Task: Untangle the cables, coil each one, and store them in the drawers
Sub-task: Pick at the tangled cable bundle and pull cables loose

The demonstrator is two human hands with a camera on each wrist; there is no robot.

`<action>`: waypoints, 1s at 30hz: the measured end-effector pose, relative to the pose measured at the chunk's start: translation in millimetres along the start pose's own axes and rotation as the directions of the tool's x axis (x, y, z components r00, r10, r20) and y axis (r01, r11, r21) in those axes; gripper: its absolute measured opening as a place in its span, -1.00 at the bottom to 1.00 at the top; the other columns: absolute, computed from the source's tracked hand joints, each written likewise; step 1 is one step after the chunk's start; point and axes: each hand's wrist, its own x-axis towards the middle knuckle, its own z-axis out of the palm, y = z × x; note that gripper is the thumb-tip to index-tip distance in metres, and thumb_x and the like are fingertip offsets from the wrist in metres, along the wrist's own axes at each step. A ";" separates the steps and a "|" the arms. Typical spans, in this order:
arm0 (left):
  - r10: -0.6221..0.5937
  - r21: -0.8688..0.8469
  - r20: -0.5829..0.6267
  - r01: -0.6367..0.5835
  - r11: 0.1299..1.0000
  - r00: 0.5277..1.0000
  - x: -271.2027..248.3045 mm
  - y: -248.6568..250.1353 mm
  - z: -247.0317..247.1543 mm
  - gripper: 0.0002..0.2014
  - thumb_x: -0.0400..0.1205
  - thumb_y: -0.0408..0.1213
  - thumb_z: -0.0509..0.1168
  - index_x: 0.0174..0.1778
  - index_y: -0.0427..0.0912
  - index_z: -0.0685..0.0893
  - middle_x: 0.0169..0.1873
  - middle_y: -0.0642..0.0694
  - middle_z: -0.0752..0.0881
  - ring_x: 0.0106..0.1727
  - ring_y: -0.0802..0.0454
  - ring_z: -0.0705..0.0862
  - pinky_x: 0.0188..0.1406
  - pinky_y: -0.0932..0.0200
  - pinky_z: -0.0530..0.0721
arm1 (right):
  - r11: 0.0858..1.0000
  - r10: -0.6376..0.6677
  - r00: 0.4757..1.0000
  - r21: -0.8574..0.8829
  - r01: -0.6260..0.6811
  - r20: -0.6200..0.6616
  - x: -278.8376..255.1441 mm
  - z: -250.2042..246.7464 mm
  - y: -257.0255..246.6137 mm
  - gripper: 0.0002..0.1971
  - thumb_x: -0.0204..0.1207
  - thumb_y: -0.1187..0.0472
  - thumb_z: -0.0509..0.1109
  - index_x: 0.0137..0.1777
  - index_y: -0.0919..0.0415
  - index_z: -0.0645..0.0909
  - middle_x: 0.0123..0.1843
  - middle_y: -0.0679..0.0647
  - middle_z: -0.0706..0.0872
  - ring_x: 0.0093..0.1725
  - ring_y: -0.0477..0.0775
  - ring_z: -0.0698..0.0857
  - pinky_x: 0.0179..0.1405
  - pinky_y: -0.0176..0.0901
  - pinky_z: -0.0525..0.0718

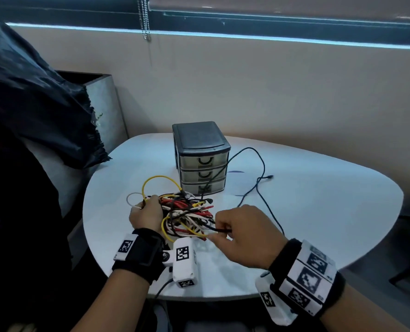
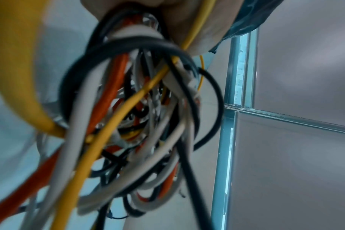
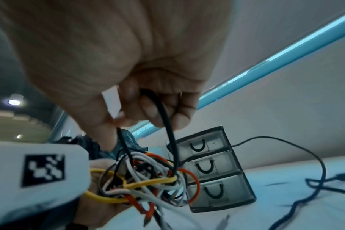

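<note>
Cables (image 1: 185,215) sit in one big knot near the front edge of the white table (image 1: 319,212), just in front of the little drawer box (image 1: 200,159). Yellow, red, white and black ones are all mixed up. The left hand (image 1: 146,215) is curled round the left side of the knot and holds it. The right hand (image 1: 244,238) pinches a loop of the black cable (image 3: 167,124) between thumb and fingers at the right side of the knot. Another thin black cable (image 1: 259,185) lies loose on the table to the right of the drawer box, and part of it crosses the box's front.

I think the step now is pulling one cable free. It is best to pull slowly, follow the black cable back through the knot, and keep the knot loose, because a hard tug would make it tighter.

All three drawers look closed. I see no words or brand names, only black and white square marks on the wrist bands (image 1: 309,279).
</note>
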 end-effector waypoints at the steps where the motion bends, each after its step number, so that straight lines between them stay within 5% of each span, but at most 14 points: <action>1: -0.018 -0.011 -0.014 0.018 1.000 1.000 1.3 2.1 1.3 -0.82 0.49 -0.31 0.32 -0.42 -0.24 0.56 -0.34 -0.17 0.62 -0.28 -0.16 0.52 -0.19 0.09 0.48 | 1.000 0.012 1.000 0.027 -0.012 0.003 -2.9 -6.0 -1.9 -0.67 0.49 -0.03 0.43 -0.36 0.16 0.50 -0.49 0.00 0.53 -0.40 0.04 0.51 -0.27 -0.07 0.56; 5: -0.079 -0.067 -0.029 0.077 0.995 0.996 13.6 12.1 2.1 -0.83 0.50 -0.35 0.31 -0.37 -0.25 0.48 -0.25 -0.18 0.59 -0.24 -0.12 0.50 -0.23 0.04 0.43 | 0.989 -0.023 0.996 0.146 0.011 0.084 -19.9 -24.0 -6.7 -0.68 0.45 -0.12 0.43 -0.33 0.11 0.55 -0.42 0.00 0.64 -0.38 -0.02 0.58 -0.21 -0.10 0.62; 10: 0.067 0.003 -0.043 -0.067 0.998 0.997 14.2 19.0 9.2 -0.84 0.50 -0.33 0.32 -0.37 -0.25 0.53 -0.31 -0.17 0.60 -0.27 -0.16 0.53 -0.20 0.09 0.48 | 0.999 0.036 0.980 0.006 -0.038 0.193 -33.6 -46.0 -5.0 -0.55 0.43 -0.37 0.36 -0.22 0.05 0.63 -0.51 -0.09 0.52 -0.46 -0.13 0.50 -0.24 -0.15 0.61; 13: 0.025 -0.048 -0.052 -0.028 0.998 0.998 16.7 23.3 9.1 -0.83 0.50 -0.35 0.31 -0.37 -0.23 0.48 -0.36 -0.14 0.54 -0.33 -0.14 0.48 -0.22 0.11 0.44 | 0.990 -0.013 0.981 0.139 -0.014 0.194 -47.5 -56.9 -8.3 -0.58 0.39 -0.30 0.39 -0.29 0.09 0.59 -0.44 -0.03 0.62 -0.41 -0.08 0.59 -0.26 -0.09 0.65; 17: 0.034 -0.075 -0.071 -0.039 0.996 0.997 24.3 33.5 7.0 -0.79 0.53 -0.39 0.29 -0.37 -0.18 0.39 -0.37 -0.09 0.45 -0.46 -0.02 0.35 -0.30 0.15 0.38 | 0.971 -0.143 0.963 0.222 0.091 0.229 -67.1 -57.5 -24.3 -0.67 0.43 -0.27 0.43 -0.10 -0.02 0.59 -0.38 -0.04 0.65 -0.41 -0.03 0.62 -0.34 -0.21 0.59; 20: 0.068 -0.071 -0.103 -0.075 0.995 0.992 28.6 45.7 2.5 -0.74 0.51 -0.42 0.27 -0.42 -0.16 0.34 -0.38 -0.08 0.43 -0.45 -0.05 0.32 -0.35 0.12 0.37 | 0.959 -0.085 0.943 0.284 -0.010 0.321 -74.0 -61.7 -26.3 -0.60 0.40 -0.31 0.47 0.04 -0.06 0.57 -0.41 0.00 0.67 -0.46 -0.06 0.61 -0.40 -0.25 0.54; 26: 0.122 -0.067 -0.175 -0.136 0.989 0.977 34.4 58.6 -8.8 -0.84 0.41 -0.35 0.30 -0.40 -0.21 0.43 -0.35 -0.10 0.54 -0.28 -0.14 0.45 -0.27 0.04 0.47 | 0.986 0.018 0.969 0.158 -0.059 0.247 -76.9 -75.6 0.2 -0.72 0.41 -0.19 0.45 -0.24 -0.03 0.51 -0.44 -0.02 0.64 -0.46 -0.07 0.61 -0.32 -0.10 0.64; 28: 0.146 -0.039 -0.169 -0.155 0.987 0.975 29.3 59.0 -11.2 -0.82 0.45 -0.37 0.29 -0.43 -0.21 0.43 -0.41 -0.11 0.52 -0.34 -0.24 0.46 -0.28 0.10 0.46 | 0.956 0.065 0.930 0.244 -0.162 0.362 -74.8 -79.1 2.5 -0.76 0.45 -0.12 0.48 -0.21 0.00 0.57 -0.39 -0.01 0.68 -0.45 -0.16 0.56 -0.34 -0.18 0.59; 30: 0.182 -0.040 -0.174 -0.192 0.981 0.968 20.7 58.4 -14.0 -0.88 0.49 -0.35 0.28 -0.30 -0.34 0.58 -0.30 -0.26 0.64 -0.16 -0.43 0.57 -0.28 0.06 0.51 | 0.900 0.013 0.875 0.376 -0.221 0.484 -74.4 -83.9 -4.5 -0.80 0.57 -0.03 0.45 -0.17 0.06 0.62 -0.41 -0.03 0.65 -0.41 -0.17 0.55 -0.32 -0.21 0.55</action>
